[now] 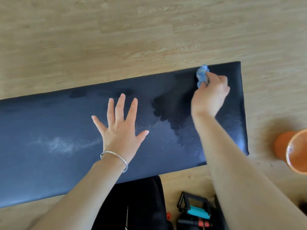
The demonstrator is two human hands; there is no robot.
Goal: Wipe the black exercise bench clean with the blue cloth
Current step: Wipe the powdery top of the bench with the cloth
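Wiping well from here likely means drawing the blue cloth (201, 74) back from the far edge in overlapping passes, opened flatter than its present wad so more fabric meets the black bench surface (49, 163). The right hand (210, 95) has its fingers (222, 80) curled round the cloth, holding it bunched against the far edge near the right end. The left hand (120, 128) lies flat well to the left of the cloth, its fingers (120, 105) spread wide, holding nothing.

A darker patch, seemingly wiped, lies between the two hands. A pale dusty streak (61, 144) runs out on either side of the left palm, so that hand probably must lift for the cloth to pass. An orange cup (292, 150) stands on the wooden floor (116, 30) to the right of the cloth hand, where flicked dust could land in it. A black and teal device (194, 209) sits on the floor beside the right forearm.
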